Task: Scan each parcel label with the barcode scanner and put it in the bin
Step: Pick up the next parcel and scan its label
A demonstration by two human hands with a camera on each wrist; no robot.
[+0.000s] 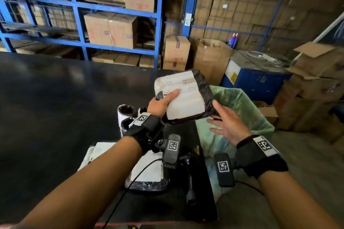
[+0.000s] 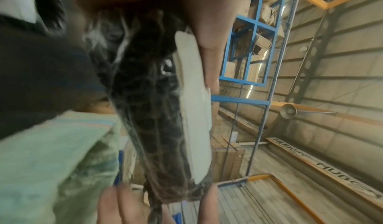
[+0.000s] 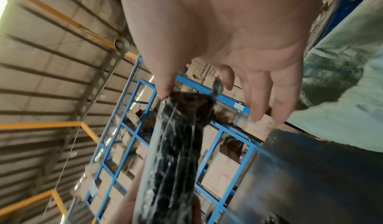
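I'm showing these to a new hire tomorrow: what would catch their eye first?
First, the black-wrapped parcel with its white label, held up mid-frame in the left hand above the black table. Next, the open right hand at the parcel's far edge, over the green-lined bin. More parcels lie on the table near the person.

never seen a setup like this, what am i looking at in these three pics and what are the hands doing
No machine here: a person wears one camera on the head and one on each wrist. The head view looks down at both hands over a black table. The left hand grips a black parcel with a white label, held over the green-lined bin. The right hand is open, its thumb near the parcel's edge. More parcels lie on the table. The wrist views show the same parcel edge-on.
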